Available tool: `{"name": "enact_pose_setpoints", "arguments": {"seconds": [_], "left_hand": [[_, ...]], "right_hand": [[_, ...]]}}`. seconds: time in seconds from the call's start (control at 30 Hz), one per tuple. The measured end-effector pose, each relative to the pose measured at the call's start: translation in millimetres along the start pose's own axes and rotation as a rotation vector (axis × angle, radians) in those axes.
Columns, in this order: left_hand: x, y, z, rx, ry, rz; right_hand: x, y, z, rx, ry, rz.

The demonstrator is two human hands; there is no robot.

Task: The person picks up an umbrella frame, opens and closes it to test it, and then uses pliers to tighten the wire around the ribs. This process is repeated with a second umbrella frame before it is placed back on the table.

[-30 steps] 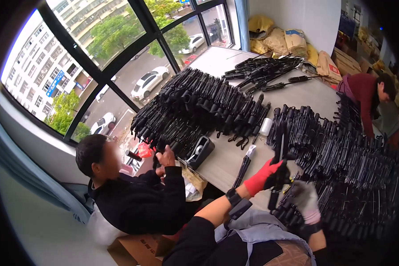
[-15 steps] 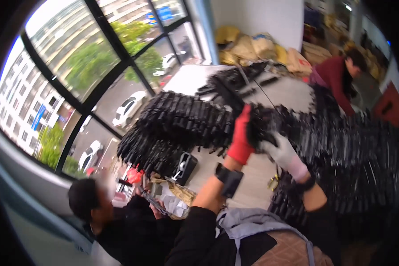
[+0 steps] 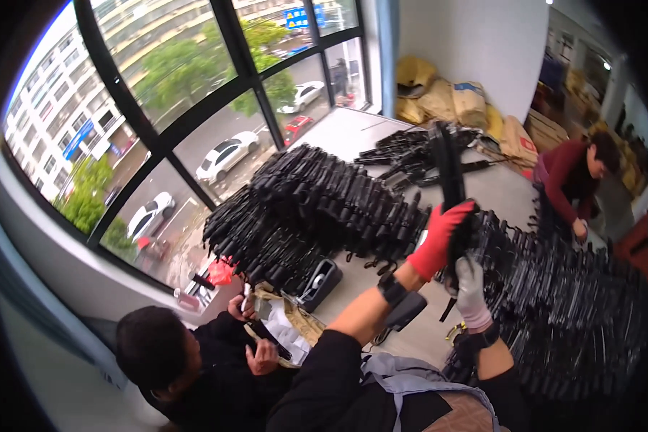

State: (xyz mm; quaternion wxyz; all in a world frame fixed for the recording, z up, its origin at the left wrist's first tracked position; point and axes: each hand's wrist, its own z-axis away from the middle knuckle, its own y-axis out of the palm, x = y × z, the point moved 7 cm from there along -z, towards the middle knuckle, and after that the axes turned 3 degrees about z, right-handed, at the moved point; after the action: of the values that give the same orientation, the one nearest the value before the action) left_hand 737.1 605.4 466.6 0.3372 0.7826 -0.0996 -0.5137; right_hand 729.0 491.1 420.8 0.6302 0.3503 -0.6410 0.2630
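Note:
My left hand (image 3: 441,241), in a red glove, is closed round a long black folded umbrella (image 3: 449,169) that stands nearly upright above the table. Lower down, my right hand (image 3: 472,295), in a pale grey glove, is wrapped round the lower part of the same umbrella. Part of the umbrella is hidden behind the gloves. Beyond my left hand lies a thick stack of black folded umbrellas (image 3: 324,194). A second large stack of umbrellas (image 3: 561,302) lies to the right of my right hand.
Loose black umbrellas (image 3: 403,155) lie at the table's far end, with tan sacks (image 3: 446,101) behind. A dark box (image 3: 318,284) sits near the left stack. On the left a person in black (image 3: 209,360) handles something; another in dark red (image 3: 563,176) leans in at far right.
My view has turned, so the scene sits farther right. The umbrella in my hands has come up from a slant to nearly upright, and my right hand now grips it lower.

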Motion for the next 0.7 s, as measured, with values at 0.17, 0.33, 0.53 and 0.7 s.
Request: {"name": "enact_pose_setpoints", "arguments": {"seconds": [0.17, 0.33, 0.53, 0.7], "left_hand": [[-62, 58, -23, 0.044, -0.023, 0.151], [-43, 55, -40, 0.016, 0.061, 0.164], [-32, 48, -27, -0.083, 0.025, 0.027], [-17, 59, 0, -0.196, -0.014, -0.041]], "right_hand": [[59, -8, -46, -0.268, -0.186, 0.007], [74, -27, -70, -0.345, -0.558, 0.384], [61, -34, -62, -0.44, -0.794, 0.836], [28, -53, -50, -0.335, -0.553, 0.303]]}}
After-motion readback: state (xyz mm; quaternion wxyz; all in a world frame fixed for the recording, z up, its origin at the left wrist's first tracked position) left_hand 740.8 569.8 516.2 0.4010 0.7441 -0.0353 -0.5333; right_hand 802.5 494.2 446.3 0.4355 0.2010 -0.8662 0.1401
